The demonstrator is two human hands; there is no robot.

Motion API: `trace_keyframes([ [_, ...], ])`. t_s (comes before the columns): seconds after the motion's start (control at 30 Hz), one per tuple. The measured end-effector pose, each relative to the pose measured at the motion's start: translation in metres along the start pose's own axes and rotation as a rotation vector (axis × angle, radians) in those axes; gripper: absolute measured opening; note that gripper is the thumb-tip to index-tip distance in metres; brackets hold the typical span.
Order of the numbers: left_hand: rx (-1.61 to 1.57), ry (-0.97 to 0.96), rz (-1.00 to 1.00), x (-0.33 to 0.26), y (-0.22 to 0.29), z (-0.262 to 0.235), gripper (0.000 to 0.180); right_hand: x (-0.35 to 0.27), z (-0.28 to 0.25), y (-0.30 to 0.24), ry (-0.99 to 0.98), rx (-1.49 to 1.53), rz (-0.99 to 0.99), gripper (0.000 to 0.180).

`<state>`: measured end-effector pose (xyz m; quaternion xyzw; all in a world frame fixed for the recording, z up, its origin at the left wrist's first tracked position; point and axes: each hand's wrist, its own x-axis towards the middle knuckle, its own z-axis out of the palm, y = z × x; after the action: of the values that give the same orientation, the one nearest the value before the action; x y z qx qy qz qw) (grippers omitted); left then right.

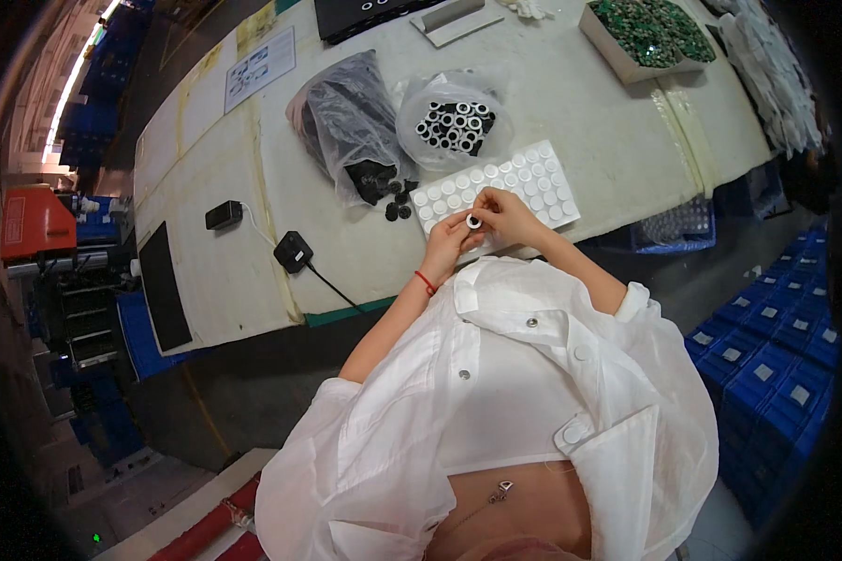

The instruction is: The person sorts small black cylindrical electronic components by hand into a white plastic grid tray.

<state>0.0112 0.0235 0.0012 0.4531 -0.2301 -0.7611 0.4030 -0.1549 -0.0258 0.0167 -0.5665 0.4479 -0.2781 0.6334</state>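
My left hand (450,241) and my right hand (509,216) meet over the near edge of a white tray (572,214). Between their fingertips is a small white ring with a black centre (473,222), and both hands are closed on it. Rows of white round pieces (537,187) fill much of the tray; my hands hide part of it. Just beyond stands a clear plastic bag (409,140) of similar black-and-white rings (457,129). To its left lies a larger plastic bag (346,103), with small black round parts (374,180) spilling from its mouth onto the table.
A carton of green pieces (647,37) sits at the far right of the table (225,309). On the left are a black square device with a cable (293,251), a small black box (223,216) and a dark mat (166,288). Blue crates (767,365) stack at right.
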Motion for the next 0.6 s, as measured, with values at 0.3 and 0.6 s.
trace_keyframes([
  [0.3,-0.071,-0.026,0.008,0.0022,-0.0012,-0.0051,0.031,0.007,0.0068,0.0042,0.078,-0.128,0.006,0.015],
  [0.6,0.001,0.046,-0.003,-0.0017,0.0032,0.0032,0.035,0.0083,0.0068,0.0068,0.082,-0.15,0.013,0.016],
])
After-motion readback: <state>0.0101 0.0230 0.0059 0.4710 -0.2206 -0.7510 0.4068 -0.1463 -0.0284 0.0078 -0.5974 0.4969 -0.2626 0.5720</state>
